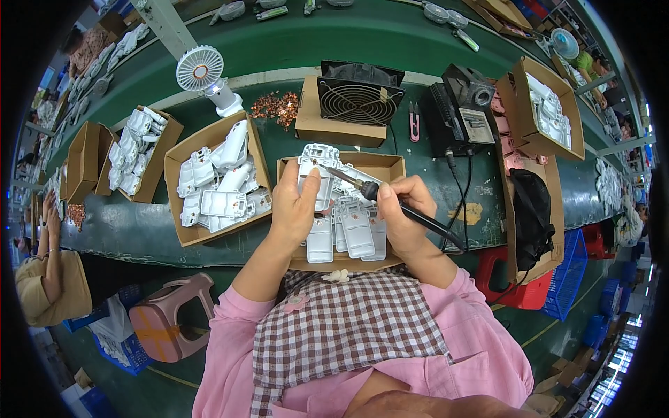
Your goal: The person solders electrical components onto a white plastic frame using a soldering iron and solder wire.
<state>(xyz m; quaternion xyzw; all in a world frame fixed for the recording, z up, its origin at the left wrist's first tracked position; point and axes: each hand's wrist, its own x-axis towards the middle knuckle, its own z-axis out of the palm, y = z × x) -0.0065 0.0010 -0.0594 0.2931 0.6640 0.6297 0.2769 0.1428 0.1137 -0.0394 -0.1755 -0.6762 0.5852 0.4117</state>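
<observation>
My left hand (294, 206) holds a white plastic housing part (317, 161) upright over an open cardboard box (390, 166). My right hand (401, 211) grips a black-handled soldering iron (348, 178); its metal tip touches the top of the held part. Several more white plastic parts (355, 233) lie flat in the box below both hands. The iron's black cord (435, 226) runs to the right behind my wrist.
A second box of white housings (217, 182) sits to the left, further boxes (139, 152) beyond. A black fan (360, 96) on a carton, a white desk fan (202, 73), a black soldering station (463, 104), pink snips (414, 122). A person (49, 272) sits left; pink stool (171, 317) below.
</observation>
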